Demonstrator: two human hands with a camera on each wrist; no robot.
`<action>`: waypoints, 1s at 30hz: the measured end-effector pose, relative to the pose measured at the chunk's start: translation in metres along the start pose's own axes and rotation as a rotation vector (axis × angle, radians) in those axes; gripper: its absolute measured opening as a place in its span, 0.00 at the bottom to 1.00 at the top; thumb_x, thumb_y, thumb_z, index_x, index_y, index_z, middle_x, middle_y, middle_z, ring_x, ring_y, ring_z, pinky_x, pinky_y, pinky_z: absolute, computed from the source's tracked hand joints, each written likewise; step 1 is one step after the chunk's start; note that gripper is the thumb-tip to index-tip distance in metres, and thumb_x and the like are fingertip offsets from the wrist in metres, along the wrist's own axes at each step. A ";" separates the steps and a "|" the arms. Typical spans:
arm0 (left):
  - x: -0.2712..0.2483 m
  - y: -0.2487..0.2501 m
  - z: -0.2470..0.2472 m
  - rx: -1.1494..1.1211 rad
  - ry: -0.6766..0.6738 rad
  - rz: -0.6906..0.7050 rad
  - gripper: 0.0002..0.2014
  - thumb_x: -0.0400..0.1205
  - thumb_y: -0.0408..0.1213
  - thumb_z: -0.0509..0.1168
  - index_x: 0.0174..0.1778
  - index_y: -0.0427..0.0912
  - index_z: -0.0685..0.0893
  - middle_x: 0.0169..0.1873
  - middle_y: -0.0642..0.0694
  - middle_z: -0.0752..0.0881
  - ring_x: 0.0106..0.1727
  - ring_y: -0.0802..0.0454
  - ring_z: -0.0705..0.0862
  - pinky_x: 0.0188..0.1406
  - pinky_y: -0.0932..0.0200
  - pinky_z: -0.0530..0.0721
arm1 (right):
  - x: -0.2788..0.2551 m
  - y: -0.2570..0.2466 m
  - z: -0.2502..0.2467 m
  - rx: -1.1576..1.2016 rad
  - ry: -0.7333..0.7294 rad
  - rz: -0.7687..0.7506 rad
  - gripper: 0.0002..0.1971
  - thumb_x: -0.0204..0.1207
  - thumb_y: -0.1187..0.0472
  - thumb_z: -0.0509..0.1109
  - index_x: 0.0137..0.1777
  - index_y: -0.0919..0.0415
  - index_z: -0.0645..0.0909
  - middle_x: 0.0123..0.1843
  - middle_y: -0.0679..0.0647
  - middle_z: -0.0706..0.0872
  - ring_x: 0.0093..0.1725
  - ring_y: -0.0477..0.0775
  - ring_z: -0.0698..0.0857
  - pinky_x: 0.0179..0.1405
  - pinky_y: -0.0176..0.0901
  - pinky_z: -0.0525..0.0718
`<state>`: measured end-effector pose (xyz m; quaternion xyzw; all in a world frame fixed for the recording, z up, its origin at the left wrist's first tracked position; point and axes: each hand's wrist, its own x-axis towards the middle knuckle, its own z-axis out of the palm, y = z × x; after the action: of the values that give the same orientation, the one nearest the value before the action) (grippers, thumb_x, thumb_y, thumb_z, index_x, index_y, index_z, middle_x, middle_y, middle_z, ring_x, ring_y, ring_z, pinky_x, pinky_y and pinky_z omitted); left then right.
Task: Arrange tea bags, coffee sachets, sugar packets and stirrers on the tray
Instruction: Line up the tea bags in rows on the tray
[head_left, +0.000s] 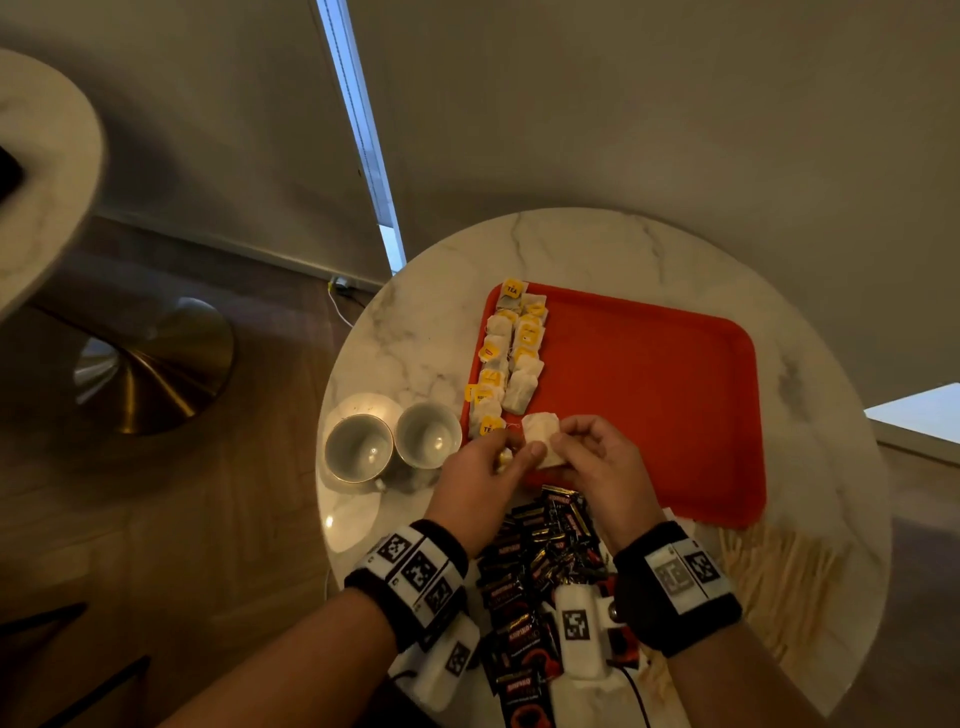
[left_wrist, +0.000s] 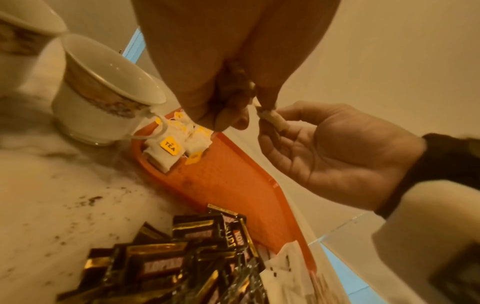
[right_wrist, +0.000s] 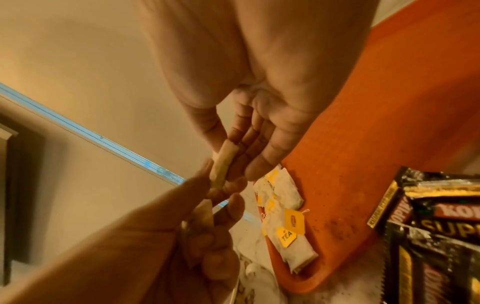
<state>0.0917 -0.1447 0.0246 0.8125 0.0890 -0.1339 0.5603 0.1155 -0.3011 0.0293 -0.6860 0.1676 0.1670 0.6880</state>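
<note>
Both hands hold one white tea bag (head_left: 541, 435) just above the near left corner of the red tray (head_left: 649, 395). My left hand (head_left: 506, 457) pinches its left edge and also grips a yellow tag; my right hand (head_left: 563, 441) pinches its right side. From the wrist cameras the tea bag (right_wrist: 223, 164) (left_wrist: 272, 119) appears edge-on between the fingertips. Two columns of tea bags (head_left: 511, 353) with yellow tags lie along the tray's left side. Black coffee sachets (head_left: 540, 551) are heaped on the table under my wrists. Pale wooden stirrers (head_left: 779, 582) lie at the right.
Two empty white cups (head_left: 358, 447) (head_left: 428, 434) stand on saucers left of the tray on the round marble table (head_left: 597, 244). Most of the tray's floor is bare red. A brass pedestal base (head_left: 156, 364) stands on the wooden floor to the left.
</note>
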 end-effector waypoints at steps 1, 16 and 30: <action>0.004 -0.001 0.001 -0.026 0.005 -0.008 0.11 0.86 0.54 0.66 0.56 0.53 0.88 0.44 0.58 0.89 0.44 0.68 0.86 0.44 0.71 0.82 | -0.001 -0.001 -0.001 0.004 0.001 -0.002 0.04 0.83 0.68 0.70 0.56 0.65 0.82 0.50 0.60 0.92 0.51 0.62 0.92 0.50 0.56 0.92; 0.011 0.014 -0.009 -0.253 -0.196 -0.035 0.10 0.85 0.44 0.71 0.56 0.41 0.88 0.30 0.48 0.79 0.29 0.48 0.73 0.27 0.58 0.73 | 0.011 0.009 0.001 -0.261 -0.186 -0.102 0.19 0.75 0.71 0.71 0.61 0.52 0.89 0.56 0.50 0.93 0.56 0.51 0.91 0.56 0.51 0.89; 0.011 -0.006 -0.013 -0.368 -0.267 -0.086 0.08 0.85 0.42 0.70 0.56 0.43 0.89 0.34 0.53 0.83 0.30 0.56 0.77 0.30 0.61 0.78 | 0.024 -0.001 -0.020 -0.281 -0.077 -0.063 0.08 0.82 0.65 0.72 0.55 0.57 0.91 0.46 0.50 0.94 0.47 0.50 0.93 0.48 0.39 0.90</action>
<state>0.1023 -0.1305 0.0200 0.6670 0.0716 -0.2456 0.6998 0.1379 -0.3212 0.0193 -0.7737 0.0947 0.1933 0.5959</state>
